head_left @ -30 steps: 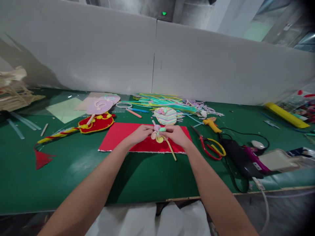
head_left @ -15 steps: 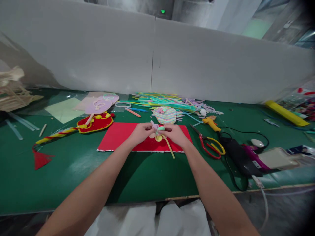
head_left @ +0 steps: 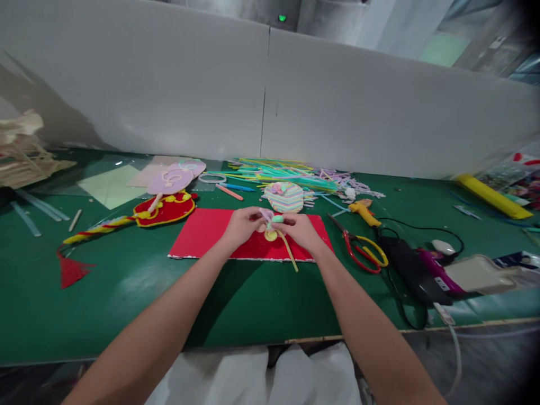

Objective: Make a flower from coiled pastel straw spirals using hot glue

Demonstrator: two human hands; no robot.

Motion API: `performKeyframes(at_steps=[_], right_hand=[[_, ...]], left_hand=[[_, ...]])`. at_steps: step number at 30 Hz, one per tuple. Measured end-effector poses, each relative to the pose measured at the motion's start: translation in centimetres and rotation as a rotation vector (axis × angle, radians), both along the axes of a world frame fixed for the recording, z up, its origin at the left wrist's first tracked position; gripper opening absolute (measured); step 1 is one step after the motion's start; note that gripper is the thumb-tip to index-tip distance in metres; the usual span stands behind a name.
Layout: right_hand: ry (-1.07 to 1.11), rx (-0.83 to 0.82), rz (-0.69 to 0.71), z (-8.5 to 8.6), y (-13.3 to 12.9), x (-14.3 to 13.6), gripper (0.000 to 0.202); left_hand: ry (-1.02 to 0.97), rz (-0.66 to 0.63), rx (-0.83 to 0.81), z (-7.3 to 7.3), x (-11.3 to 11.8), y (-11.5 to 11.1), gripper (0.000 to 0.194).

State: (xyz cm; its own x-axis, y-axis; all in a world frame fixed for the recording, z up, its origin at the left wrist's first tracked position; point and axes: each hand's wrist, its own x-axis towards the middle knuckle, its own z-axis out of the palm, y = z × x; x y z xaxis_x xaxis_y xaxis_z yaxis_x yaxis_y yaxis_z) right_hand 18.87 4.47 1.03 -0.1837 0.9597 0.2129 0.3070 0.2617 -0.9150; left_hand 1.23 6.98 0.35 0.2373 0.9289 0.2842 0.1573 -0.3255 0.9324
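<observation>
I see left hand (head_left: 243, 228) and right hand (head_left: 302, 229) pinching a coiled ornament (head_left: 270, 234) above green tabletop (head_left: 253, 304), grey partition (head_left: 189, 90) beyond

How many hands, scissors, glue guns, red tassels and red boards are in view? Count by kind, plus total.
Hands: 2
Scissors: 1
Glue gun: 1
Red tassel: 1
Red board: 1
Total: 6

No lettering can be read; the glowing green sign (head_left: 282, 18) beyond the partition (head_left: 189, 84) is too small.
</observation>
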Motion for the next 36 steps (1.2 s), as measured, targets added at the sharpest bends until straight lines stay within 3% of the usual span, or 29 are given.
performKeyframes(at_steps=[8,13,16,19,23,27,36], right_hand=[[0.198,-0.099,-0.043,-0.4,0.1,-0.7,0.029],[0.267,-0.083,-0.173,0.1,0.5,-0.5,0.024],[0.208,0.034,-0.226,0.6,0.7,-0.2,0.019],[0.122,0.270,-0.223,0.8,0.7,0.3,0.013],[-0.020,0.482,-0.268,0.8,0.5,0.9,0.021],[-0.109,0.602,-0.280,0.7,0.1,0.8,0.029],[-0.274,0.719,-0.312,0.4,-0.2,0.3,0.038]], left_hand=[[-0.098,0.113,-0.045,0.3,0.9,-0.5,0.021],[-0.120,0.073,-0.001,1.0,1.5,-0.8,0.026],[-0.030,0.000,0.110,1.9,1.2,-0.6,0.023],[0.115,-0.087,0.209,3.3,0.7,-0.1,0.021],[0.219,-0.237,0.234,5.1,0.2,0.8,0.025],[0.260,-0.165,0.186,5.5,0.4,0.9,0.021],[0.280,0.105,0.347,4.0,1.6,-0.7,0.015]])
